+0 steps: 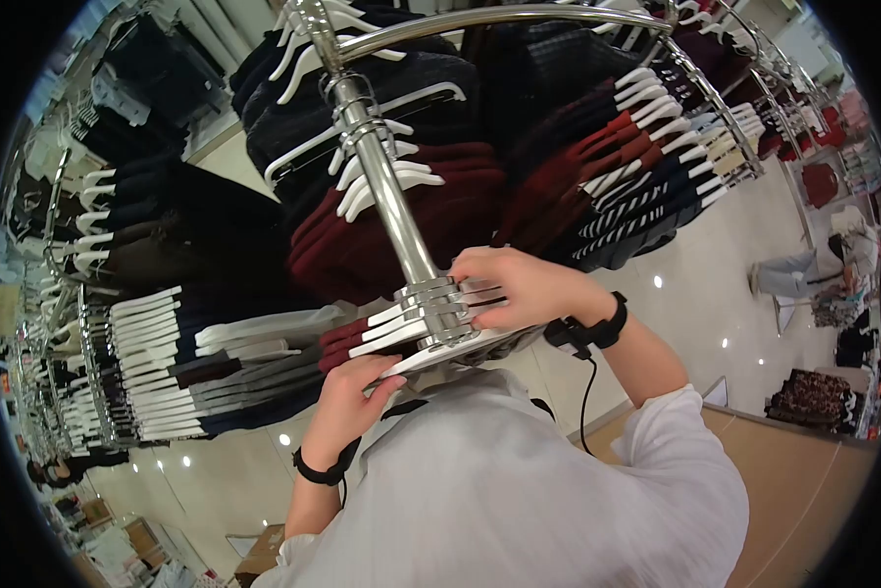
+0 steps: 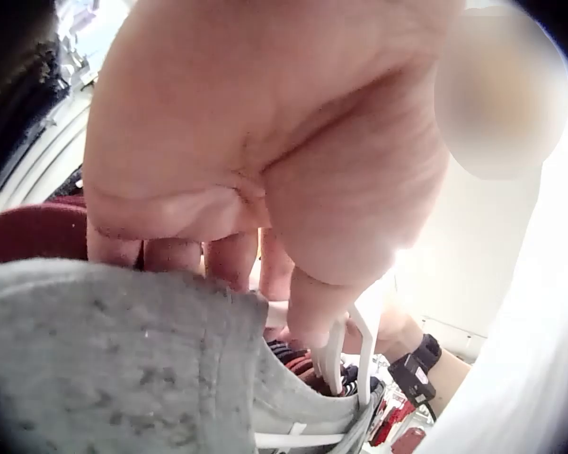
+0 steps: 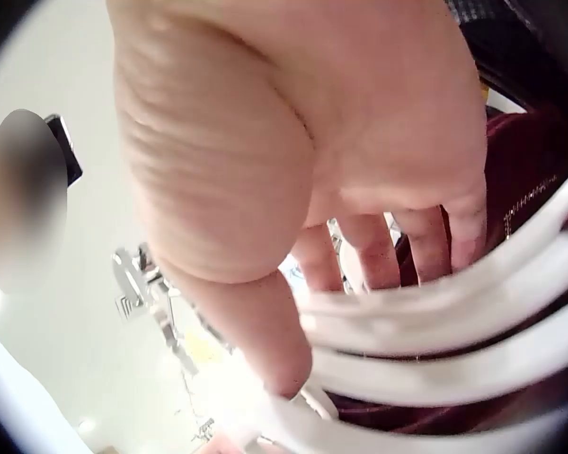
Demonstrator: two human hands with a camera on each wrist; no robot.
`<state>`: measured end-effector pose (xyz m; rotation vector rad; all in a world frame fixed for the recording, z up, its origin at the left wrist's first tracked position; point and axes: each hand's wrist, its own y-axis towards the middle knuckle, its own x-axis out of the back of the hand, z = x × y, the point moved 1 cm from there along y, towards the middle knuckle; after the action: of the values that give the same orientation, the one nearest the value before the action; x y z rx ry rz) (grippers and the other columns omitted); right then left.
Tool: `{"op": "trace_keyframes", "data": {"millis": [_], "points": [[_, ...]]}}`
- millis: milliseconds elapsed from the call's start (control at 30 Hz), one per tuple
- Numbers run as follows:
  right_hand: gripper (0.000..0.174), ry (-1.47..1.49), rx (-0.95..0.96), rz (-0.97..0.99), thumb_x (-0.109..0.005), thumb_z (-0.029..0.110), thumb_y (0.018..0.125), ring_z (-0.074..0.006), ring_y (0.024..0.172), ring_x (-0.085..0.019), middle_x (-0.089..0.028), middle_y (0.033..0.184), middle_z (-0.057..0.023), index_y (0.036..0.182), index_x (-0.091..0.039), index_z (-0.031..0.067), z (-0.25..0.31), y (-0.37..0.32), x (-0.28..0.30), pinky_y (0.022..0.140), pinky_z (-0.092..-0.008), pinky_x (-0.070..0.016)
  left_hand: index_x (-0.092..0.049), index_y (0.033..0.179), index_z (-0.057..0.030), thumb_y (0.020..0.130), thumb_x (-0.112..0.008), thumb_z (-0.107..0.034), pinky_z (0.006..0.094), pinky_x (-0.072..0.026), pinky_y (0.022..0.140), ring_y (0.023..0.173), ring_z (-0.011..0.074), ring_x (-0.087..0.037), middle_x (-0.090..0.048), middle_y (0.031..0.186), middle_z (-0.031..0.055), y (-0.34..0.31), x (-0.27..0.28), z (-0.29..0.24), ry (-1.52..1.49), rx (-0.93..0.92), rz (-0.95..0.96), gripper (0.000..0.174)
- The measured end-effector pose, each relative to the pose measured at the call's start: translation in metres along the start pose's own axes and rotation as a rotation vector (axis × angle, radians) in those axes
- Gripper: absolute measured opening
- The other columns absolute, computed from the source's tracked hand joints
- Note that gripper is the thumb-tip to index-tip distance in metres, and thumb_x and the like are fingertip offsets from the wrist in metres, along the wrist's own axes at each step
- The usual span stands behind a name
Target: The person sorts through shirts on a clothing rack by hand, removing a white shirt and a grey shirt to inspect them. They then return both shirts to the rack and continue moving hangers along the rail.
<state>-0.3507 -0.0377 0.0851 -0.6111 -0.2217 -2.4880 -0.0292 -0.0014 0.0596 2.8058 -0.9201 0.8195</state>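
Note:
My left hand [image 1: 357,397] grips one shoulder of the nearest white hanger [image 1: 416,358] at the front end of a chrome rail [image 1: 391,196]. On that hanger hangs a grey garment with dark flecks [image 2: 123,359]; in the left wrist view the fingers go behind it and the thumb lies in front. My right hand [image 1: 533,289] is on the other side of the rail end, close to the hanger hooks. The right wrist view shows it holding several white hangers [image 3: 435,326], fingers behind and thumb in front. Dark red garments [image 3: 530,170] hang beside those fingers.
Farther along the rail hang more dark red garments [image 1: 401,235] and black ones [image 1: 411,98]. Side racks carry dark and striped garments [image 1: 627,216] at right and grey garments [image 1: 264,382] at left. A brown board [image 1: 774,470] lies at lower right; another person [image 1: 788,274] is at far right.

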Motion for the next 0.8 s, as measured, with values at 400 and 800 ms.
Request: {"op": "trace_keyframes", "data": {"millis": [400,800], "points": [[0.029,-0.364,-0.090,-0.409,-0.079,0.006,0.084,-0.0251,0.092,-0.068,-0.073,0.106,-0.0131,0.112,-0.072,-0.0015,-0.070,0.031,0.087,0.083,-0.0367,-0.0561,-0.075,0.113,0.0037,0.095,-0.076,-0.010,0.0317,-0.0571,0.077,0.086,0.0199,-0.074,-0.077,0.096,0.0154,0.075,0.120,0.038,0.233,0.005,-0.388,0.023],[0.031,-0.511,0.065,-0.451,-0.081,0.010,0.085,-0.0365,0.104,-0.065,-0.070,0.106,-0.0141,0.112,-0.069,0.0008,-0.096,0.052,0.048,0.093,-0.0426,-0.0530,-0.069,0.118,-0.0012,0.087,-0.082,-0.011,0.0330,-0.0545,0.087,0.100,0.0252,-0.068,-0.067,0.107,0.0107,0.132,0.102,0.076,0.367,-0.159,-0.262,0.034]]}}
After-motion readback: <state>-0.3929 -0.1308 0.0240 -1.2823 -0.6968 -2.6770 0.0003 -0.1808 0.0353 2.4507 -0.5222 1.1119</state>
